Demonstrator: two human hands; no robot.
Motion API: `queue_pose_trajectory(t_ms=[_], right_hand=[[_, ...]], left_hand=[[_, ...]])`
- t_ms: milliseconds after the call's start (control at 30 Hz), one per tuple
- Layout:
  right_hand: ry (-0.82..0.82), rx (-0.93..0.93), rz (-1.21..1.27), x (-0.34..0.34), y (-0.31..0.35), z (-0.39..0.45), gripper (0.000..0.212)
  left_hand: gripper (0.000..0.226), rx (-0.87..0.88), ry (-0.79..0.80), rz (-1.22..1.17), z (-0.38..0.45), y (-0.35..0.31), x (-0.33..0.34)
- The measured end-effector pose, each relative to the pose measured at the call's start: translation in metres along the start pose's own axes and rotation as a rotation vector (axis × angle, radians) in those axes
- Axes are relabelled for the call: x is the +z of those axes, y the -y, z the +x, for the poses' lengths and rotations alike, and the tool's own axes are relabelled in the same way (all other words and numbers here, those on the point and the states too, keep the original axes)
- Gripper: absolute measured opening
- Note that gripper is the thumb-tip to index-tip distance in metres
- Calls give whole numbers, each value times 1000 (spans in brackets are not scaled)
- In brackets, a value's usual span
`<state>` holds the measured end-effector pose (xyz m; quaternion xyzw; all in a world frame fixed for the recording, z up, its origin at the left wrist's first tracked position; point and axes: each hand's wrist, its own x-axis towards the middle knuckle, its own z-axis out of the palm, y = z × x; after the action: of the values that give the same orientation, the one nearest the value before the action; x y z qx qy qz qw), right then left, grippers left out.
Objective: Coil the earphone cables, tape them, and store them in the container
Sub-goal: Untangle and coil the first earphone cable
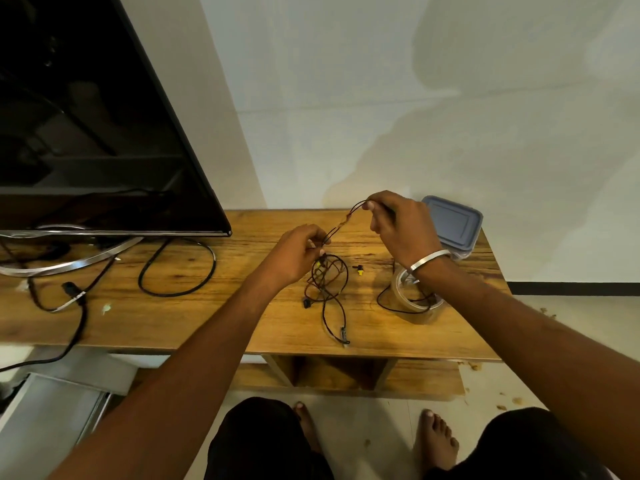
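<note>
Beyond the person's knees (263,441), both hands, left hand (298,252) and right hand (398,223), pinch one stretched earphone cable (341,225) above the counter (207,317), whose loose tangle (327,282) near the tape roll (414,299) may snag or knot if pulled.

- Two hands: the left hand (300,251) and the right hand (398,225), each pinching one end of the same short stretch of cable.
- One tangle of earphone cables (329,289) near the middle of the surface (207,317); how many separate cables are in it cannot be told.
- One roll of clear tape (414,297) toward the right edge.
- One lidded container (453,221) at the far right corner.
- One small black-and-yellow piece (360,270) lying loose between tangle and tape.
- One television (86,116) at the far left.
- One thick black lead (176,268) looped beside the television.
- Two bare feet (436,441) on the floor.
</note>
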<state>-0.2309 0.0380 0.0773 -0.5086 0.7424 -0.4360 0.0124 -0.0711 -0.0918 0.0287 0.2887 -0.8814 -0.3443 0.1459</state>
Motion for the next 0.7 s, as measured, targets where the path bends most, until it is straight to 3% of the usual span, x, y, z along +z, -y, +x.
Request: queue_pose_trajectory(t_ms=[333,567,700], right_hand=[[-130,57,52,-5,-10,0,19],[-155,78,83,-2,-11,-4,21],[-142,107,123,-1,-10,-2,20]], left_hand=[[21,-169,-85,182,-12,26,-3],[23,-346,-125,149,-13,39,-4],[68,-289,-81,57,-17,28,-3]])
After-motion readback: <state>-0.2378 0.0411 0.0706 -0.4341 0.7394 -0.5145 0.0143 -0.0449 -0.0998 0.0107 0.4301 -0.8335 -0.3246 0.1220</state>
